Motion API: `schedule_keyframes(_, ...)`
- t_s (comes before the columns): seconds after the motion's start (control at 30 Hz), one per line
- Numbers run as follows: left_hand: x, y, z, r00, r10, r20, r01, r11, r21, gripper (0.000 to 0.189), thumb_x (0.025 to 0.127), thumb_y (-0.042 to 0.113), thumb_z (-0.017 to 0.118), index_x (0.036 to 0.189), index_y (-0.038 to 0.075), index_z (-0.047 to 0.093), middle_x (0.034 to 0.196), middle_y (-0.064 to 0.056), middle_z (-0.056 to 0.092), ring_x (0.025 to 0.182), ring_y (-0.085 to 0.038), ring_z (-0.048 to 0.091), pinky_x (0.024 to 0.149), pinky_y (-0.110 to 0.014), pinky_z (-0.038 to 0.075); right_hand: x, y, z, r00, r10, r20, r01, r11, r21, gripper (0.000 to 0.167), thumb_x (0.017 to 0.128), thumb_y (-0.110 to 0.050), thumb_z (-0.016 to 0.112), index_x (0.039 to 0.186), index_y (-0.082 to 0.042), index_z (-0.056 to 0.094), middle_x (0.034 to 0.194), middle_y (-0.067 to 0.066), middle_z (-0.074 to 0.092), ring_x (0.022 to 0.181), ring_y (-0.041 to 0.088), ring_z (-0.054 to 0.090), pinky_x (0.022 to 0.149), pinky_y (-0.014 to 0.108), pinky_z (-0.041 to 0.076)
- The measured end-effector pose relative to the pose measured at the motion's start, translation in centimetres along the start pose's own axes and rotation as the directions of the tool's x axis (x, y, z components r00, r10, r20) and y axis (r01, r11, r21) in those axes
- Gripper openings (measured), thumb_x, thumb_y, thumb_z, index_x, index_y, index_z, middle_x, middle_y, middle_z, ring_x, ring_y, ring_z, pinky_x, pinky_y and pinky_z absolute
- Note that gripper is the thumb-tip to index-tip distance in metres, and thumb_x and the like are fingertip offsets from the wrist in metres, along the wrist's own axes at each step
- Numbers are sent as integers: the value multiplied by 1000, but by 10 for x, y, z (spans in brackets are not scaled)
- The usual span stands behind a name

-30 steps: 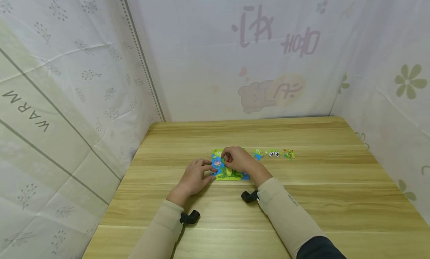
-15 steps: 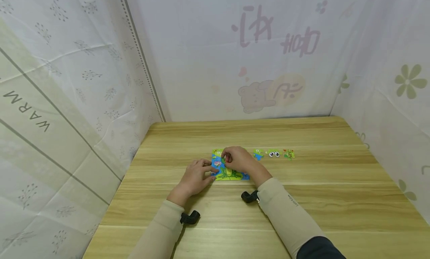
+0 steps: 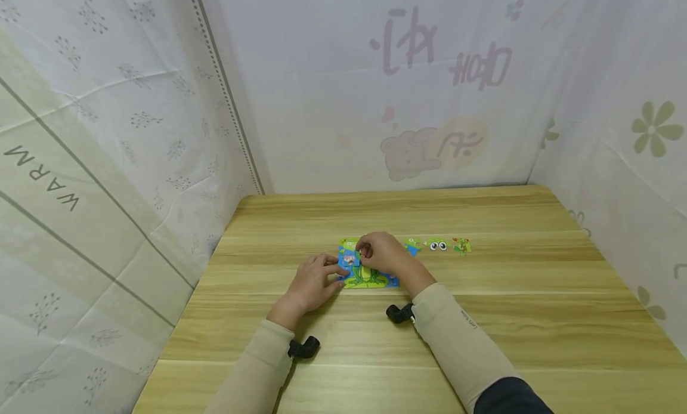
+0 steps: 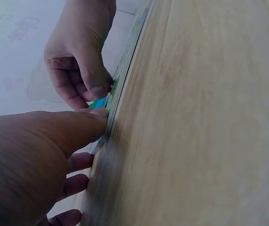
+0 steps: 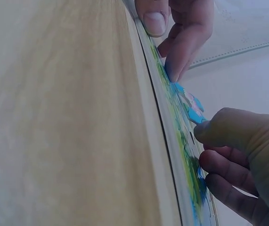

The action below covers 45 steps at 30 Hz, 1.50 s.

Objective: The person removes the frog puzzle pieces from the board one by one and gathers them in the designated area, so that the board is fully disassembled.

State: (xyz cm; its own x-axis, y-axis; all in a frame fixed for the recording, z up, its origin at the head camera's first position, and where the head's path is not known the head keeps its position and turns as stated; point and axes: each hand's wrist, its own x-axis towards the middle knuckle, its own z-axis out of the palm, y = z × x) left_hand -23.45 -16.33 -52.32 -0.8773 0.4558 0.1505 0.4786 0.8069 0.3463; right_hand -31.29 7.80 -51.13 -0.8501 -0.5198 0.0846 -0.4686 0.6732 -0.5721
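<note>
A flat frog jigsaw puzzle (image 3: 367,278) in green, yellow and blue lies on the wooden table. With thumb and fingertips, my right hand (image 3: 382,252) pinches a blue puzzle piece (image 5: 195,113) with a pink flower on it. That piece is tilted up at the upper left part of the puzzle. My left hand (image 3: 311,286) rests at the puzzle's left edge, its fingers fairly straight and touching the board. In the right wrist view, a left fingertip (image 5: 173,70) comes close to the piece's far end. The right hand hides the puzzle's upper right part.
Right of the puzzle, a blue and green piece (image 3: 412,247), a piece with frog eyes (image 3: 438,246) and a green and red piece (image 3: 461,247) lie in a row. Patterned cloth (image 3: 322,104) hangs behind the table (image 3: 483,342) and along both sides.
The blue flower piece now stands out from the puzzle, shifted slightly and tilted. My right hand has moved a little up and right. My left hand has stayed in place.
</note>
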Motion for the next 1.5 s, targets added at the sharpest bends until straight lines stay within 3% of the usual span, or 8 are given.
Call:
schedule_keyframes(0.87, 0, -2, 2, 1000, 8, -27, -8, 1000, -18, 20, 101, 35, 72, 120, 32, 77, 144, -4, 57, 132, -33, 49, 104, -61, 43, -2, 6, -2, 1000, -4, -25, 6, 996, 84, 20, 92, -9, 79, 111, -12, 74, 90, -6, 65, 82, 11, 62, 76, 29, 57)
schedule_keyframes(1.13, 0, -1, 3, 1000, 5, -20, -6, 1000, -22, 20, 101, 36, 72, 120, 32, 77, 144, -3, 57, 132, -33, 49, 105, -61, 43, -7, 7, -14, 999, 22, -29, -20, 997, 73, 21, 90, -12, 81, 109, -16, 74, 91, -8, 65, 82, 12, 61, 73, 31, 55)
schedule_keyframes(1.5, -1, 0, 2, 1000, 4, -22, -5, 1000, -21, 21, 101, 35, 73, 122, 30, 77, 142, -4, 57, 129, -35, 50, 102, -62, 44, -20, 17, -33, 1000, 21, -18, -20, 998, 65, 21, 92, -11, 77, 113, -12, 73, 92, -5, 63, 80, 15, 57, 71, 33, 53)
